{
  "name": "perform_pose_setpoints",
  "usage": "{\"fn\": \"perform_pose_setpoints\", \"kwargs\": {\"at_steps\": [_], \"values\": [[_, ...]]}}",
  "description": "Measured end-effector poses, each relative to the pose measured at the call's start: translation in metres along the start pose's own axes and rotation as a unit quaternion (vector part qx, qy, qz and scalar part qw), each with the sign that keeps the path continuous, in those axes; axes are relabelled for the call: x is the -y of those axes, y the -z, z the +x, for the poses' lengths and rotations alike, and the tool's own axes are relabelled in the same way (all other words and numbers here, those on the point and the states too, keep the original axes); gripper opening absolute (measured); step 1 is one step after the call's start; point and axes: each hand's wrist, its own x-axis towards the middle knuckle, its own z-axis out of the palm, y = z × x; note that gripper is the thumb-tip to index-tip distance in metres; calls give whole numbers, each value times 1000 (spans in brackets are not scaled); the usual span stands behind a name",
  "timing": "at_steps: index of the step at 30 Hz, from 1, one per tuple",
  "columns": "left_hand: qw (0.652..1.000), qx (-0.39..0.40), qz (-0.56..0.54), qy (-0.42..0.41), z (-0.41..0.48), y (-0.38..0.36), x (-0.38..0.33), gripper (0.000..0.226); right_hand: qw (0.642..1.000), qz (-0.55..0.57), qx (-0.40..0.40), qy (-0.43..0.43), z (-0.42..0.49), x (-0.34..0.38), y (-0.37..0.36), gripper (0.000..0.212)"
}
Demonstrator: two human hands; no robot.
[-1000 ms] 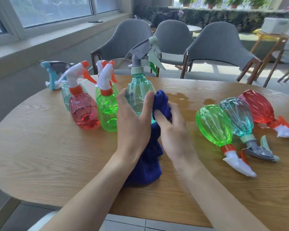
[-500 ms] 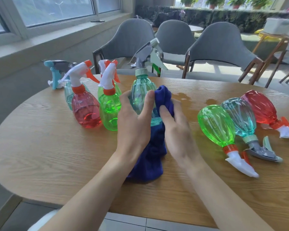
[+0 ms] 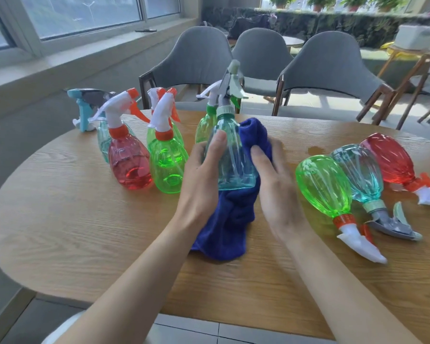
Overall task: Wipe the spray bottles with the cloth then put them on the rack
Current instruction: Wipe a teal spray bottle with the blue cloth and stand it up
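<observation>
A teal spray bottle [image 3: 235, 160] with a grey trigger stands upright at the table's middle. My left hand [image 3: 201, 177] grips its left side, thumb on the front. My right hand [image 3: 274, 184] holds a dark blue cloth [image 3: 233, 219] against the bottle's right side; the cloth wraps behind the bottle and hangs down onto the table. Upright to the left stand a red bottle [image 3: 129, 162], a green bottle [image 3: 166, 165] and others behind them. Lying on their sides at the right are a green bottle [image 3: 323, 184], a teal bottle [image 3: 358, 172] and a red bottle [image 3: 392, 160].
The round wooden table [image 3: 72, 232] has a wet patch [image 3: 315, 150] behind the lying bottles. Three grey chairs [image 3: 328, 68] stand along its far side. A window sill runs at the left. No rack is in view.
The held bottle has risen and turned, so more of its body shows between my hands. My right hand with the cloth has slid down its right side.
</observation>
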Motion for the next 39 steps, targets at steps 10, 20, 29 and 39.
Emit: {"fn": "perform_pose_setpoints", "kwargs": {"at_steps": [10, 20, 29, 39], "values": [[998, 47, -23, 25, -1, -4, 2, 53, 991, 115, 3, -70, 3, 3, 7, 22], [994, 43, 96, -17, -3, -7, 2, 42, 974, 163, -17, -157, 7, 2, 6, 31], [986, -32, 150, -68, -8, -8, 5, 31, 990, 46, -102, -90, 6, -10, 3, 29], [991, -77, 107, -6, 1, 5, 0, 40, 999, -33, 0, 8, -7, 1, -5, 14]]}}
